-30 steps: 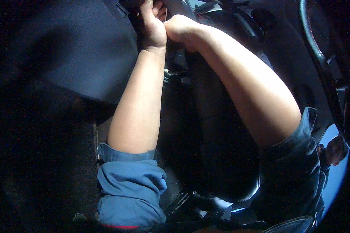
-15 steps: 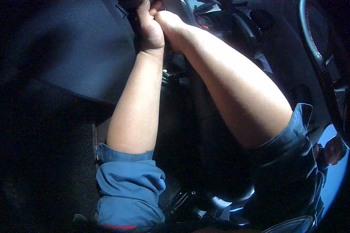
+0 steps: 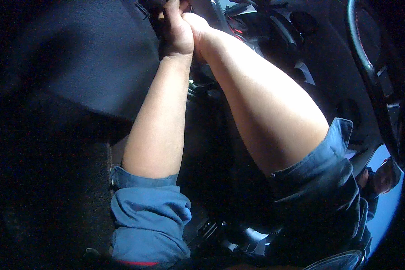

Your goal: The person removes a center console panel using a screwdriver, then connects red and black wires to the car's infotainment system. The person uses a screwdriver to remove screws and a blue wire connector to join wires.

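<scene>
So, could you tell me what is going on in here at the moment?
A person in rolled-up blue sleeves is reaching with both bare arms up into the dark space under a car's dashboard. The left hand and right hand are pressed close together at the top; what they grip is hidden. The steering wheel curves along the right.

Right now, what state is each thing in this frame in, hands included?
Left hand: raised at the top edge, fingers curled; what they close on is hidden.
Right hand: pressed against the left hand, fingers out of view.
Left sleeve: blue, rolled up near the elbow.
Right sleeve: blue, pushed up above the elbow.
Steering wheel: dark, only a curved part of the rim shows.
</scene>
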A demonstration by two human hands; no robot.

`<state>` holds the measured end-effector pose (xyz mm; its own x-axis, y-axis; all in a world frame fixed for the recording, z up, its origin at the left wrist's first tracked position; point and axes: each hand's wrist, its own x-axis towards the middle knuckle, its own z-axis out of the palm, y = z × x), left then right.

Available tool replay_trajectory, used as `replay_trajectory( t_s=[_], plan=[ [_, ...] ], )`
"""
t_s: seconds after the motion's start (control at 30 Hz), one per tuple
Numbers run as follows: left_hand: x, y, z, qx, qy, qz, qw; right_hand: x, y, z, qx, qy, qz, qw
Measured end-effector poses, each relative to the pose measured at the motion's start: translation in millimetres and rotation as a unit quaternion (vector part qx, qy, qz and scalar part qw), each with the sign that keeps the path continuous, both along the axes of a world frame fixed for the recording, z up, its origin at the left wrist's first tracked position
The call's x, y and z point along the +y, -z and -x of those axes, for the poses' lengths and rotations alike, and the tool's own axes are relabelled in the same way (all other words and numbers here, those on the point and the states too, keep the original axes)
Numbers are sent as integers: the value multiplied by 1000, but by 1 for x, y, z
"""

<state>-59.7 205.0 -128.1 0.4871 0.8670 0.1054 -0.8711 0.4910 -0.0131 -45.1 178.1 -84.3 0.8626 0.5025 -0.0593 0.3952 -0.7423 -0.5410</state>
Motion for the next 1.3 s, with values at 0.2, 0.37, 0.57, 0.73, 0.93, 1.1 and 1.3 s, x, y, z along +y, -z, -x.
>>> replay_trajectory(
  t_s=[0.2, 0.37, 0.57, 0.73, 0.93, 1.1, 1.3],
  plan=[
    [-7, -15, 12, 46, 20, 35, 998, 3, -14, 36, -214, -108, 193, 952],
    [-6, -18, 22, 55, 39, 56, 996, 13, -8, 24, -271, -166, 268, 910],
    [-15, -17, 21, 91, 41, 32, 994, 14, -3, 8, -293, -195, 299, 887],
    [3, 8, 0, 9, 62, -3, 998, 16, 0, 0, -304, -208, 305, 878],
    [-1, 3, 8, 20, 66, 19, 997, 15, 9, -26, -312, -232, 303, 870],
    [2, -8, 26, 70, 46, 16, 996, 19, 12, -39, -313, -256, 292, 867],
    [13, 9, 26, -10, 88, 21, 996, 9, -3, -2, -330, -213, 346, 852]
  ],
)
